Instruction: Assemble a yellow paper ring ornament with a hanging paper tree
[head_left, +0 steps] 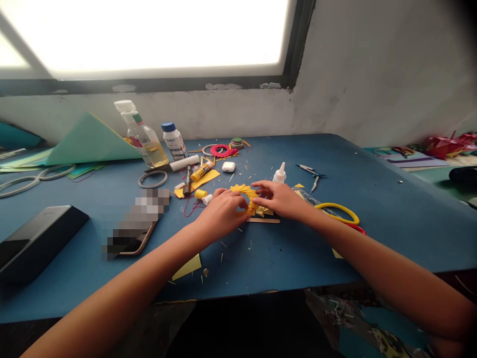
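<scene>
A ring of overlapping folded yellow paper pieces [244,190] is between my two hands, low over the blue table. My left hand [225,213] curls its fingers round the ring's left and near side. On the right side, my right hand [280,200] grips the ring with bent fingers and thumb; parts of the ring are hidden by both hands. A flat wooden stick [265,221] lies just below it. Close behind my right hand stands a white glue bottle [280,173] with a pointed nozzle.
Yellow-and-red-handled scissors [345,211] lie by my right forearm, and a compass [311,172] lies beyond. Left are a phone [143,236], a black box [40,238] and a grey tape ring [152,179]. A clear bottle [147,139] and a red paper ring [222,150] are at the back.
</scene>
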`<state>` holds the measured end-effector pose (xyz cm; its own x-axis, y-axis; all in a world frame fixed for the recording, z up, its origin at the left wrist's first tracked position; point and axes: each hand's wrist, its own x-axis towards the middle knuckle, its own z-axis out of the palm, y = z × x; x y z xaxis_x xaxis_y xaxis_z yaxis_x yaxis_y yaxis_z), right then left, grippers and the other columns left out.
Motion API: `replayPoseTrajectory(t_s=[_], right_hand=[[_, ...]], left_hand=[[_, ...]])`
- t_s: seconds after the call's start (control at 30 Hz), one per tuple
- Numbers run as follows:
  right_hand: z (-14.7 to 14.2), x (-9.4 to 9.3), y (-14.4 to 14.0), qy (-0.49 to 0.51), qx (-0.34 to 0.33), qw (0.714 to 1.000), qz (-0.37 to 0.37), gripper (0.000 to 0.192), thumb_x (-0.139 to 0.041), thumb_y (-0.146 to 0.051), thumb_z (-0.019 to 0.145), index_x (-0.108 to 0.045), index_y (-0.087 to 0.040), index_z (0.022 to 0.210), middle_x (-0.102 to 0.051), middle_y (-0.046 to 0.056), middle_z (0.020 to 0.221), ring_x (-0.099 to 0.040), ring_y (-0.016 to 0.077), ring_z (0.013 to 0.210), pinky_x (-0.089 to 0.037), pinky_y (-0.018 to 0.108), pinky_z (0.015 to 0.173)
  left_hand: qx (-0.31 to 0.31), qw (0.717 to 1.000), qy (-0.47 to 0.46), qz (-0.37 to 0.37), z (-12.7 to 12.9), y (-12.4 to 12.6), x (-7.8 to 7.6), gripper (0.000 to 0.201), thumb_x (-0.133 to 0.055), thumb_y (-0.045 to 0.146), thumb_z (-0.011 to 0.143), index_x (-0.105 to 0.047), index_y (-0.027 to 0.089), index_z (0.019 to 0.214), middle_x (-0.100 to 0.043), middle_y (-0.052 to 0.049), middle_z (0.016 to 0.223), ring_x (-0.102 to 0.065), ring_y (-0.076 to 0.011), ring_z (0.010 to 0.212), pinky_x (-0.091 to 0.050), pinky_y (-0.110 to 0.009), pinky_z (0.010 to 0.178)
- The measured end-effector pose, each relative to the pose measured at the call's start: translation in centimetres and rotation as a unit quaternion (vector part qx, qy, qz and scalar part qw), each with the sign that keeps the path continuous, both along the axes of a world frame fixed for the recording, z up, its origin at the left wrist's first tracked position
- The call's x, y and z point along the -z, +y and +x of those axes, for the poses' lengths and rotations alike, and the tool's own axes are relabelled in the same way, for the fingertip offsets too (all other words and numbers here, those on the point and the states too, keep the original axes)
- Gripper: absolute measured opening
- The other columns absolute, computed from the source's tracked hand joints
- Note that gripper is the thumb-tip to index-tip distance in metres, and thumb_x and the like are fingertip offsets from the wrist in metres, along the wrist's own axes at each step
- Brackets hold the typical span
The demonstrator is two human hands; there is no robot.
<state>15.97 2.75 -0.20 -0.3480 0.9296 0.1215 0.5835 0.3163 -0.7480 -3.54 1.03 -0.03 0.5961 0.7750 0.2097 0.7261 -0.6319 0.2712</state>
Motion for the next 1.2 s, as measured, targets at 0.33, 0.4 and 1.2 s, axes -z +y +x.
replayPoseTrajectory(t_s=[0.33, 0.4, 1.2], right_hand=[[0.5, -2.5, -1.4, 0.307, 0.031, 0.950, -0.041, 0.048, -0.073, -0.032, 0.071, -0.056, -0.017, 0.113, -0.065, 0.003, 0.088, -0.067, 0.0161, 0.081, -0.058, 0.035, 0.079], [0.5, -3.2, -2.0, 0.355, 0.036, 0.934, -0.025, 0.052, -0.074, -0.032, 0.070, -0.054, -0.019, 0.116, -0.062, 0.000, 0.083, -0.067, 0.0150, 0.077, -0.059, 0.033, 0.074], [-0.6, -3.6, -5.3, 0.339, 0.036, 0.938, 0.068, 0.040, -0.072, -0.036, 0.072, -0.047, -0.028, 0.103, -0.053, -0.004, 0.085, -0.064, 0.0109, 0.068, -0.061, 0.027, 0.064]], left_hand=[[-0.056, 0.912, -0.393, 0.099, -1.0, -0.1, -3.3, 0.029, -0.062, 0.021, 0.080, -0.057, 0.018, 0.109, -0.057, -0.010, 0.117, -0.055, -0.0207, 0.108, -0.047, -0.036, 0.090], [-0.044, 0.877, -0.478, -0.033, -1.0, -0.2, -3.6, 0.037, -0.063, 0.025, 0.080, -0.052, 0.019, 0.115, -0.059, -0.009, 0.115, -0.060, -0.0191, 0.100, -0.051, -0.034, 0.083], [0.007, 0.806, -0.528, -0.267, 1.0, -2.6, -3.4, 0.029, -0.074, 0.027, 0.072, -0.064, 0.018, 0.097, -0.067, -0.003, 0.094, -0.066, -0.0174, 0.087, -0.056, -0.029, 0.077]])
